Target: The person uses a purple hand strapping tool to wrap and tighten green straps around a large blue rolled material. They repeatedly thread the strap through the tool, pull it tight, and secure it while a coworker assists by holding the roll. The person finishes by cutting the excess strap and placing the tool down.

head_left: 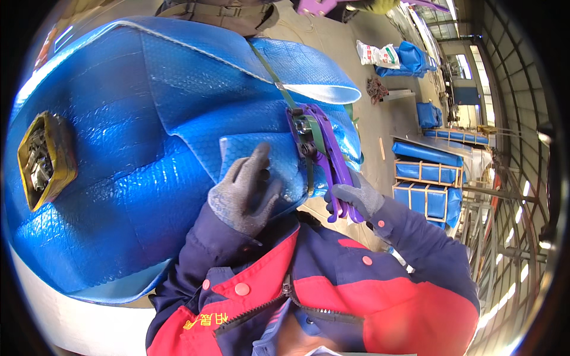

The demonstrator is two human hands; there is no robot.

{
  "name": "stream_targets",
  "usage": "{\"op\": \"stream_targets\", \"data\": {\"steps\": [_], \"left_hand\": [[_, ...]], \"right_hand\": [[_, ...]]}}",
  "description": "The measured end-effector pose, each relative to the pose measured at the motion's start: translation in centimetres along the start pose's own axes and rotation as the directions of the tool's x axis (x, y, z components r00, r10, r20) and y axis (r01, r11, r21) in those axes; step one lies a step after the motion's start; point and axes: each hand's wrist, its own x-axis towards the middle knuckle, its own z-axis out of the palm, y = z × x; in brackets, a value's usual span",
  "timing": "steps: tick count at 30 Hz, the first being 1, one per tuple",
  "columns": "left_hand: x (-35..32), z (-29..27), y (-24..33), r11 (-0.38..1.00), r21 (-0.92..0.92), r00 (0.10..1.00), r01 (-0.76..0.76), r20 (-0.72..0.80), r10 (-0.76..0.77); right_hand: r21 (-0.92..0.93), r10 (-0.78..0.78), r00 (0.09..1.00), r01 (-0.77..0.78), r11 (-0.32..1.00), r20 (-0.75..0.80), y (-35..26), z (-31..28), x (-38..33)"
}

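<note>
A large bundle in shiny blue bubble-textured wrap [107, 154] fills the left and middle. Around its right end runs a green strap [267, 65], and on it sits a purple hand strapping tool [325, 142] with a metal mechanism at its far end. My right hand [359, 196], in a grey glove, is closed around the handles of that tool. Above a folded flap of the wrap is my left hand [246, 190], also gloved, fingers apart and holding nothing. At the far left, a yellow container [62, 160] of small metal pieces rests on the wrap.
Across the bundle stands another person [219, 15], partly cut off. A second purple tool [317, 7] shows at the top edge. On the floor to the right lie white sacks [377, 55], blue-wrapped bundles [415, 59] and wood-framed blue packages [424, 172].
</note>
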Motion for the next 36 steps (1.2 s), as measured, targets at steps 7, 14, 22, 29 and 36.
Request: {"op": "stream_targets", "data": {"steps": [7,14,22,29,36], "left_hand": [[-0.4,0.9,-0.4,0.991,0.125,0.996,-0.040,-0.072,0.049],[0.1,1.4,0.5,0.939,0.307,0.979,-0.156,-0.077,0.188],[-3.4,7.6,5.4,1.000,0.011,0.978,-0.020,0.210,0.017],[2.9,12.4,1.7,0.501,-0.506,0.696,0.702,0.634,-0.336],[3.7,14.6,1.3,0.611,-0.512,0.778,0.604,0.547,-0.310]], "right_hand": [[-0.051,-0.134,0.988,0.137,0.989,0.072,2.0,-0.8,1.5],[-0.084,-0.261,0.965,0.262,0.961,0.028,3.8,-0.3,2.7],[0.042,-0.011,0.989,0.005,0.999,0.145,-1.2,-1.2,0.6],[0.023,0.007,0.996,-0.009,1.000,0.087,1.2,-1.3,2.9],[-0.139,-0.212,0.973,0.223,0.965,0.092,3.0,-1.6,3.4]]}}
